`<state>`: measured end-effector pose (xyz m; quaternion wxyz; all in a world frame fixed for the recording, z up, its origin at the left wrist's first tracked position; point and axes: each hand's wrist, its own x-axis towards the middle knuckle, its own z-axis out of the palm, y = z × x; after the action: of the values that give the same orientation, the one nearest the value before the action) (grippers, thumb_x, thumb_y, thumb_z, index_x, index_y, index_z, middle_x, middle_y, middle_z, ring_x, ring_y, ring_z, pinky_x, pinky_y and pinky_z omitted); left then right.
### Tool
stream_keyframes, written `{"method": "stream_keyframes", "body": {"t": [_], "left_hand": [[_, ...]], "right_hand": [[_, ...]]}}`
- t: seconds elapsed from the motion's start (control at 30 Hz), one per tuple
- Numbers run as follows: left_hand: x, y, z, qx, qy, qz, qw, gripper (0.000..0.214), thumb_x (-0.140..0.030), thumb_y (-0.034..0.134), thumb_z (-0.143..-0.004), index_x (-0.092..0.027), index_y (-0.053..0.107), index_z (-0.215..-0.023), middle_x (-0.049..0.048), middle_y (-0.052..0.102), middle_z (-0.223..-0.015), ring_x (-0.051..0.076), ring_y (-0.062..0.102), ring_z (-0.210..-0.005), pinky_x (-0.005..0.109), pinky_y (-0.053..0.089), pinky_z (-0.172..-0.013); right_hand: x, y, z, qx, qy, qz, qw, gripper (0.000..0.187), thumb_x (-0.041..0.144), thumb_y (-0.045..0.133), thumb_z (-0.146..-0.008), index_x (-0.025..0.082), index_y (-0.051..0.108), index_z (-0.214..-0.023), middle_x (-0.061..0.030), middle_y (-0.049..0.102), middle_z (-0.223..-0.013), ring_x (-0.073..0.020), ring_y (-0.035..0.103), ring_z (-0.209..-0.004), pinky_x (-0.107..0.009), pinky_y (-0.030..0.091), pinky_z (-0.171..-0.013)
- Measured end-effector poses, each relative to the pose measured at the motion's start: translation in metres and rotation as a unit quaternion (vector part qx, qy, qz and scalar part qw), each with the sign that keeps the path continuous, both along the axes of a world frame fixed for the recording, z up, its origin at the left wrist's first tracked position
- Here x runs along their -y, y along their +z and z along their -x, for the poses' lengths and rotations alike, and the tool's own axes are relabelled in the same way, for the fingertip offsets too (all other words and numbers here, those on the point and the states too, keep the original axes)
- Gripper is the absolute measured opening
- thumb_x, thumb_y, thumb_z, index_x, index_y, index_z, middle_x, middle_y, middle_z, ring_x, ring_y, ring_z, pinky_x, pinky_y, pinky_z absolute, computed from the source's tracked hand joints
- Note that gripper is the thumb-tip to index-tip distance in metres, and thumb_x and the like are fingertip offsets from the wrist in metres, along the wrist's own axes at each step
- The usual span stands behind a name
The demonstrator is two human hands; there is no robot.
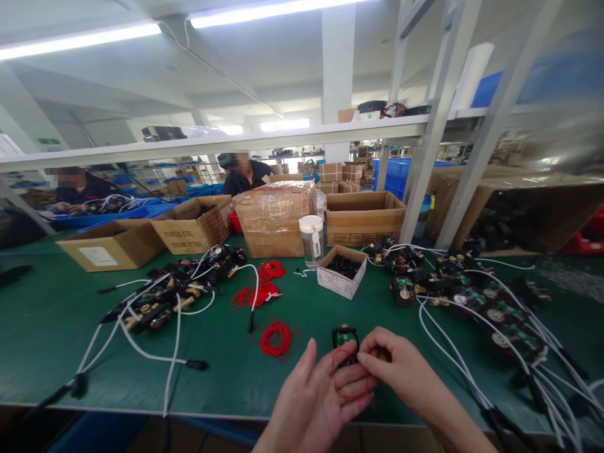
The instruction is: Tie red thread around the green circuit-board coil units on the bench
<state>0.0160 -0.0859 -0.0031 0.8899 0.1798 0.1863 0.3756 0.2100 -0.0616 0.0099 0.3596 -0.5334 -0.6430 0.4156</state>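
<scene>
My left hand (317, 395) is palm up with its thumb spread and fingers stretched out. A thin loop of red wire (346, 397) lies across those fingers. My right hand (401, 362) is closed in a pinch at the left fingertips, on the red wire; the exact contact is partly hidden. Just beyond the fingers sits a small black housing (345, 336) with a green circuit board showing and a brass-coloured fitting on top. Its near side is covered by my hands. A coil of red wire (275, 339) lies on the green tabletop left of my hands.
More red wire bundles (257, 294) lie farther back. Piles of black units with white cables stand left (174, 289) and right (491, 308). A small box of black parts (342, 277), a clear cup (311, 242) and cardboard boxes (274, 220) stand behind. Co-workers sit beyond.
</scene>
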Motion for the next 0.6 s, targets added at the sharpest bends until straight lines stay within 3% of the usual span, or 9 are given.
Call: {"method": "stream_keyframes", "body": {"t": [0.07,0.13,0.17,0.23,0.3,0.33,0.43,0.53,0.6], "left_hand": [[0.003,-0.006,-0.002,-0.059,0.022,-0.025,0.998,0.073,-0.071,0.046,-0.093,-0.013,0.06,-0.134,0.0203,0.068,-0.131,0.032,0.064,-0.124,0.046,0.038,-0.111],[0.008,-0.014,-0.002,-0.171,0.082,-0.087,0.978,0.07,-0.074,0.054,-0.088,-0.017,0.066,-0.127,0.0176,0.069,-0.13,0.032,0.063,-0.124,0.045,0.039,-0.111],[0.011,-0.019,-0.002,-0.243,0.121,-0.132,0.953,0.065,-0.072,0.059,-0.086,-0.019,0.069,-0.122,0.0157,0.071,-0.128,0.032,0.063,-0.123,0.043,0.04,-0.11],[0.018,-0.026,0.0,-0.384,0.181,-0.221,0.878,0.048,-0.062,0.068,-0.085,-0.022,0.074,-0.111,0.0117,0.075,-0.118,0.03,0.065,-0.114,0.039,0.044,-0.104],[0.024,-0.032,0.003,-0.478,0.192,-0.282,0.809,0.029,-0.049,0.072,-0.086,-0.023,0.077,-0.1,0.0081,0.077,-0.103,0.027,0.068,-0.099,0.034,0.049,-0.094],[0.025,-0.035,0.004,-0.503,0.181,-0.298,0.791,0.021,-0.043,0.072,-0.086,-0.024,0.078,-0.094,0.0066,0.077,-0.095,0.025,0.068,-0.091,0.033,0.05,-0.088],[0.026,-0.04,0.006,-0.524,0.144,-0.314,0.779,0.012,-0.032,0.07,-0.087,-0.023,0.079,-0.086,0.0051,0.077,-0.086,0.023,0.068,-0.082,0.029,0.051,-0.08],[0.022,-0.042,0.006,-0.517,0.152,-0.311,0.783,0.016,-0.029,0.073,-0.086,-0.024,0.079,-0.1,0.0062,0.076,-0.092,0.023,0.069,-0.084,0.029,0.052,-0.078],[0.02,-0.04,0.006,-0.525,0.166,-0.325,0.769,0.018,-0.03,0.076,-0.084,-0.025,0.079,-0.101,0.0066,0.075,-0.09,0.022,0.069,-0.082,0.028,0.052,-0.077]], "right_hand": [[0.005,-0.001,0.0,-0.003,-0.004,0.001,1.0,0.013,0.031,0.061,-0.08,0.021,0.066,-0.073,0.0004,0.06,-0.074,-0.016,0.054,-0.068,-0.028,0.041,-0.062],[0.012,-0.004,0.0,-0.006,0.0,-0.003,1.0,0.015,0.033,0.061,-0.081,0.021,0.066,-0.073,0.0002,0.059,-0.074,-0.0163,0.054,-0.068,-0.028,0.042,-0.063],[0.016,-0.006,0.0,-0.002,0.001,-0.009,1.0,0.016,0.033,0.061,-0.081,0.021,0.066,-0.073,0.0001,0.058,-0.074,-0.0163,0.054,-0.068,-0.028,0.042,-0.063],[0.024,-0.011,0.002,0.011,0.0,-0.028,1.0,0.016,0.033,0.061,-0.083,0.021,0.066,-0.073,-0.0002,0.057,-0.075,-0.0164,0.054,-0.068,-0.028,0.042,-0.063],[0.031,-0.019,0.003,0.025,-0.001,-0.047,0.999,0.016,0.031,0.06,-0.085,0.022,0.066,-0.074,-0.0006,0.057,-0.076,-0.0166,0.055,-0.07,-0.028,0.042,-0.064],[0.034,-0.023,0.004,0.03,0.001,-0.054,0.998,0.016,0.031,0.06,-0.087,0.022,0.066,-0.075,-0.0008,0.058,-0.077,-0.0167,0.055,-0.071,-0.028,0.042,-0.064],[0.039,-0.035,0.005,0.036,0.011,-0.069,0.997,0.018,0.031,0.059,-0.09,0.022,0.065,-0.076,-0.001,0.058,-0.079,-0.0167,0.057,-0.073,-0.028,0.043,-0.065],[0.04,-0.042,0.005,0.038,0.006,-0.071,0.997,0.019,0.031,0.058,-0.092,0.022,0.065,-0.077,-0.0009,0.057,-0.079,-0.0166,0.057,-0.073,-0.028,0.043,-0.065],[0.039,-0.043,0.006,0.036,-0.003,-0.07,0.997,0.02,0.031,0.059,-0.093,0.022,0.065,-0.077,-0.0007,0.056,-0.078,-0.0166,0.057,-0.073,-0.028,0.042,-0.064]]}}
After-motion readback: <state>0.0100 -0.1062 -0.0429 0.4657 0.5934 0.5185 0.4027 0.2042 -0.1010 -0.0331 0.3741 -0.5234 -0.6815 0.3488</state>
